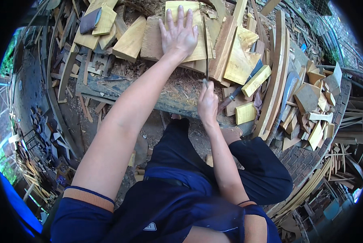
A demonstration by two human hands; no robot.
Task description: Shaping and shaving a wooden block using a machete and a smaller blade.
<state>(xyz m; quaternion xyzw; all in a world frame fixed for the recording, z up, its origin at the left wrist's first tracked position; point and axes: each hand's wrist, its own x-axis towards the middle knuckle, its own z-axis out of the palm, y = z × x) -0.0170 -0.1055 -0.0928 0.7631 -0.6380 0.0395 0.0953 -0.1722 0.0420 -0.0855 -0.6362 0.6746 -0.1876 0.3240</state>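
My left hand (177, 36) lies flat with fingers spread on a pale yellow board (189, 12), which rests on a browner, thicker wooden block (151, 36). My right hand (208, 99) is closed on the grip of a long, thin saw-like blade (206, 44), standing nearly vertical in the picture along the board's right edge. Just right of my right hand lies a knife (248, 79) with a dark blade, beside several short yellow and brown offcuts (245, 113).
A weathered wooden bench (137, 95) carries shavings and loose pieces. Long curved strips (276, 73) lean at the right, near a heap of offcuts (307, 97) and a bluish curved blade (291, 83). More scraps (44, 133) lie at the left. My legs are below the bench's near edge.
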